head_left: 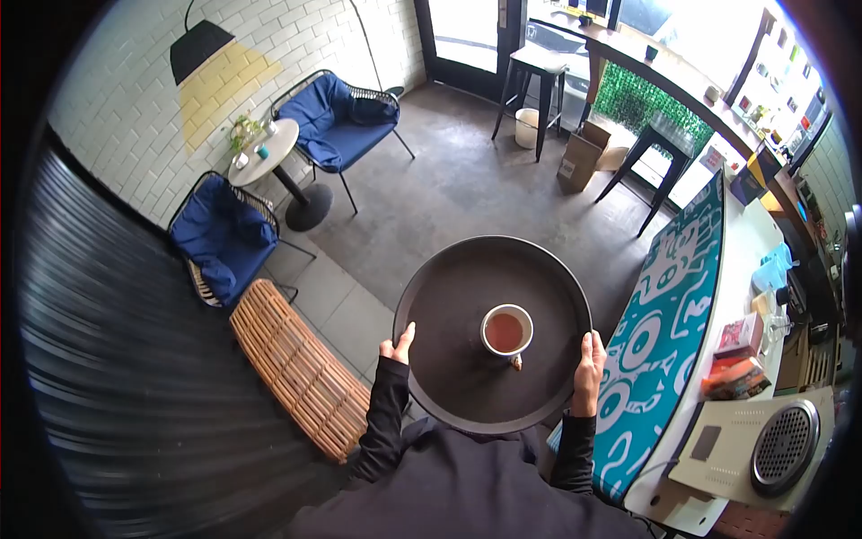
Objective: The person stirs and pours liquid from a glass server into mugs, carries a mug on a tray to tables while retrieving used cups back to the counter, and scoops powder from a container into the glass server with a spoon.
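Note:
A round dark tray (449,377) is held level in front of my body. On it, a little right of its middle, stands a white cup (506,330) of reddish-brown drink, its handle towards me. My left hand (399,345) grips the tray's left rim, thumb on top. The right rim is gripped by my right hand (589,364), its thumb also up at the edge. The fingers under the tray are hidden.
At the left are a rattan bench (301,373), blue-cushioned chairs (220,234) and a small round table (269,157). A counter (691,395) with a teal patterned front runs along the right. Black stools (539,67) and a cardboard box (584,157) stand ahead.

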Demonstrator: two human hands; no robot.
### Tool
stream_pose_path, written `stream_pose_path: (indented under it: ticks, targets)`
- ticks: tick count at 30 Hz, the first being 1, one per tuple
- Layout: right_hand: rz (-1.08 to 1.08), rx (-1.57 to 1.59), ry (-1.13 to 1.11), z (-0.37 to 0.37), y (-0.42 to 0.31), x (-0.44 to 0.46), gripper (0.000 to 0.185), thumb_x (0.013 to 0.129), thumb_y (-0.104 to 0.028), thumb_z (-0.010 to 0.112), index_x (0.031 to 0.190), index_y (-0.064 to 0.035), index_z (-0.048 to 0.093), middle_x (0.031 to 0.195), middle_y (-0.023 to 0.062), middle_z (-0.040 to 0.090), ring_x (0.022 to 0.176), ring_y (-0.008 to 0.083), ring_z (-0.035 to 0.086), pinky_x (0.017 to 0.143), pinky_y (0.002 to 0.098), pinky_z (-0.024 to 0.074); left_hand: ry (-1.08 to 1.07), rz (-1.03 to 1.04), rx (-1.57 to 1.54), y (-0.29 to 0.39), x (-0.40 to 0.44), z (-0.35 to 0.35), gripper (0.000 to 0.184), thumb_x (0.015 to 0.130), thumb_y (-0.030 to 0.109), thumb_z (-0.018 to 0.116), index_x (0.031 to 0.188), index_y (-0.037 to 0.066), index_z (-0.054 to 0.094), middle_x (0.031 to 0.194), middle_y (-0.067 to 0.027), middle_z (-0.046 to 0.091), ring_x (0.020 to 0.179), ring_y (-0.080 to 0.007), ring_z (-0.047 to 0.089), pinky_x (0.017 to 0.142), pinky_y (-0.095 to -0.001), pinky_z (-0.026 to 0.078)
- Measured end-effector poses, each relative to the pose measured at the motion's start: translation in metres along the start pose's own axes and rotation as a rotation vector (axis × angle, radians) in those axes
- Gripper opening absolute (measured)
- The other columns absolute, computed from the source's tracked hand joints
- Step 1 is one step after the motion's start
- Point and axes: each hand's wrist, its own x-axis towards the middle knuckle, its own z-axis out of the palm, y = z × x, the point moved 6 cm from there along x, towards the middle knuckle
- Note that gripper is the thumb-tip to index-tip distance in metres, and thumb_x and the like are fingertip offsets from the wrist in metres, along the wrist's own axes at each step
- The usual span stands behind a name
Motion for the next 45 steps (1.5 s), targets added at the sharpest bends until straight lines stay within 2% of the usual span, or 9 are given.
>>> stream_pose_path:
  ticks: [3, 5, 9, 18, 29, 31, 37, 40, 45]
  targets:
    - [-0.015, 0.0, -0.043, 0.034, -0.011, 0.043, 0.023, 0.102, -0.02, 0.049, 0.086, -0.0026, 0.05, 0.077, -0.0075, 0.038, 0.073, 0.0042, 0.034, 0.065, 0.0218, 0.031, 0.011, -0.204, -0.19, 0.005, 0.055, 0.001, 0.027, 0.086, 0.035, 0.071, 0.103, 0.014, 0.073, 0.072, -0.0101, 0.051, 0.064, -0.0214, 0.049, 0.061, -0.0357, 0.042]
    - [-0.044, 0.038, -0.076, 0.055, -0.01, 0.079, 0.023, 0.102, -0.019, 0.048, 0.085, -0.0031, 0.05, 0.076, -0.008, 0.039, 0.073, 0.0039, 0.034, 0.064, 0.0211, 0.0302, 0.051, -0.631, -0.51, 0.009, 0.096, 0.01, 0.033, 0.084, 0.035, 0.073, 0.093, 0.003, 0.072, 0.067, -0.0054, 0.054, 0.059, -0.0157, 0.046, 0.058, -0.0328, 0.041]
    - [-0.071, 0.035, -0.078, 0.093, -0.01, 0.162, 0.022, 0.102, -0.017, 0.046, 0.092, 0.0001, 0.054, 0.076, -0.0064, 0.041, 0.07, 0.0039, 0.034, 0.062, 0.0211, 0.0308, -0.025, -0.481, -0.768, 0.016, 0.185, 0.05, 0.031, 0.085, 0.027, 0.071, 0.094, -0.003, 0.071, 0.088, -0.0013, 0.068, 0.074, -0.0084, 0.058, 0.068, -0.025, 0.046]
    - [-0.063, 0.027, -0.093, 0.132, -0.032, 0.369, 0.02, 0.103, -0.017, 0.045, 0.094, -0.0005, 0.053, 0.082, -0.0064, 0.043, 0.078, 0.004, 0.038, 0.072, 0.0199, 0.0346, -0.046, -0.414, -0.791, 0.053, 0.364, 0.159, 0.034, 0.083, 0.023, 0.07, 0.104, -0.003, 0.07, 0.097, -0.0072, 0.071, 0.09, -0.0138, 0.063, 0.086, -0.0292, 0.048]
    - [-0.113, -0.023, 0.001, 0.183, -0.024, 0.604, 0.022, 0.103, -0.016, 0.043, 0.089, -0.0015, 0.052, 0.075, -0.0073, 0.036, 0.07, 0.0032, 0.03, 0.06, 0.0214, 0.0287, -0.162, -0.54, -1.044, 0.067, 0.569, 0.322, 0.041, 0.083, 0.025, 0.068, 0.113, -0.004, 0.065, 0.107, -0.0089, 0.065, 0.096, -0.0183, 0.061, 0.09, -0.0301, 0.046]
    - [-0.127, -0.011, 0.048, 0.196, -0.024, 0.648, 0.023, 0.103, -0.017, 0.043, 0.088, -0.0018, 0.051, 0.075, -0.0075, 0.036, 0.069, 0.0032, 0.029, 0.06, 0.0213, 0.0285, -0.181, -0.63, -1.335, 0.119, 0.617, 0.327, 0.038, 0.081, 0.021, 0.068, 0.11, -0.004, 0.065, 0.102, -0.0101, 0.065, 0.096, -0.0195, 0.061, 0.09, -0.0321, 0.047]
    - [-0.068, 0.085, 0.129, 0.233, -0.037, 0.765, 0.024, 0.103, -0.016, 0.042, 0.088, 0.0, 0.052, 0.076, -0.0051, 0.043, 0.071, 0.0041, 0.035, 0.063, 0.0223, 0.0331, -0.418, -0.671, -1.335, 0.106, 0.735, 0.411, 0.042, 0.082, 0.024, 0.057, 0.112, -0.005, 0.063, 0.109, -0.0177, 0.064, 0.099, -0.0275, 0.064, 0.091, -0.0391, 0.051]
    - [-0.138, -0.035, 0.165, 0.239, -0.049, 0.815, 0.024, 0.103, -0.015, 0.041, 0.094, 0.0019, 0.055, 0.08, -0.0024, 0.051, 0.075, 0.0055, 0.043, 0.069, 0.023, 0.0393, -0.428, -0.485, -1.237, 0.155, 0.794, 0.411, 0.04, 0.082, 0.022, 0.057, 0.111, -0.005, 0.063, 0.109, -0.0173, 0.064, 0.1, -0.028, 0.063, 0.092, -0.039, 0.051]
    - [-0.158, -0.021, 0.176, 0.254, -0.062, 0.906, 0.021, 0.101, -0.012, 0.042, 0.097, 0.0033, 0.056, 0.08, -0.0005, 0.051, 0.075, 0.0058, 0.042, 0.068, 0.0228, 0.0383, -0.43, -0.617, -1.277, 0.176, 0.901, 0.47, 0.043, 0.08, 0.009, 0.062, 0.121, -0.005, 0.056, 0.118, -0.015, 0.06, 0.103, -0.0244, 0.061, 0.094, -0.0349, 0.05]
